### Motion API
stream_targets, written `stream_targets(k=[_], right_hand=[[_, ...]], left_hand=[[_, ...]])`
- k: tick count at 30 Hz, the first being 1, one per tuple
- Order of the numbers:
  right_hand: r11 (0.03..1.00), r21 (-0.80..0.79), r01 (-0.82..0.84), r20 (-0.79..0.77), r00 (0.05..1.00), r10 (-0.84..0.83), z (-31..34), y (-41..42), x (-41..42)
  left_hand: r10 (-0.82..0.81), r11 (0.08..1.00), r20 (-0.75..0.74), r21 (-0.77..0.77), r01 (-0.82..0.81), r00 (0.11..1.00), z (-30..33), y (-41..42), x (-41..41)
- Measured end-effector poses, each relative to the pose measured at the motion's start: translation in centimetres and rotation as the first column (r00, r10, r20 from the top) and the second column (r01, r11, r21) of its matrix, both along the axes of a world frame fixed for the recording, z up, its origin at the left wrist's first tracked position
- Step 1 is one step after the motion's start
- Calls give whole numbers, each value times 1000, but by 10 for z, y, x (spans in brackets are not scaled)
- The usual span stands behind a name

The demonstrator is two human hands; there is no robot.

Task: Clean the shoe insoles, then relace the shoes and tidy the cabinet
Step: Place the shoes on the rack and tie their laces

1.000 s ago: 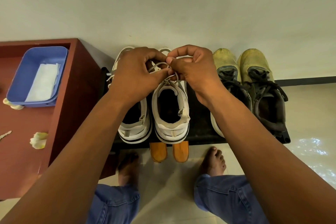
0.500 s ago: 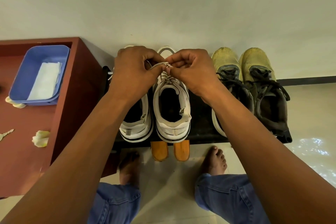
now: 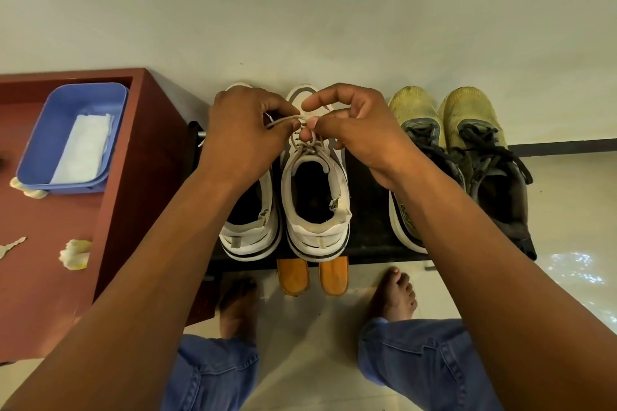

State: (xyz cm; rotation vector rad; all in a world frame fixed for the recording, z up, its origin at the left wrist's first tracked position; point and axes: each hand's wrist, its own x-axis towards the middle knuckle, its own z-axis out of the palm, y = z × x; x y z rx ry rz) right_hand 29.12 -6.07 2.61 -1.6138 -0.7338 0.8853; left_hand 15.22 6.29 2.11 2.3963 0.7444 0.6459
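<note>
Two white sneakers stand side by side on a black rack shelf (image 3: 367, 227). The right white sneaker (image 3: 317, 203) has its grey lace (image 3: 302, 140) crossed over the tongue. My left hand (image 3: 243, 133) pinches one lace end, and my right hand (image 3: 357, 130) pinches the other, both meeting just above the tongue. The left white sneaker (image 3: 250, 230) is partly hidden under my left forearm. A yellow-and-black pair (image 3: 467, 150) sits to the right, laces tied.
A red-brown cabinet top (image 3: 50, 277) on the left carries a blue tray (image 3: 43, 130) with a white cloth (image 3: 83, 147), crumpled tissue (image 3: 75, 253) and a key (image 3: 11, 245). Orange insoles (image 3: 312, 277) stick out below the shelf. My bare feet stand on the floor.
The lace loop held up a second ago has been drawn down tight onto the tongue. Both hands have moved slightly closer together over the shoe.
</note>
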Motion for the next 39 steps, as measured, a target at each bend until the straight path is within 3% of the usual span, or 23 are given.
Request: stream_targets(k=[8,22,28,35,39], right_hand=[[992,42,-118,-4,993,119,-6,1,3],[995,101,10,168,985,-27,-9,3,1],[977,73,200,180,961,-210,-10,3,7],[860,120,495,139,850,-509,-9,-3,24],[820,-61,570,399,766,-503,-22,-9,37]], left_hand=[[0,1000,-13,-16,0,1000,1,-1,0],[-22,999,-7,-34,22,1000,3,0,-1],[-10,999,-11,-47,10,1000,1,0,0],[17,999,-67,-50,-20,998,-3,5,-3],[32,998,-91,-42,-36,995,-4,6,-4]])
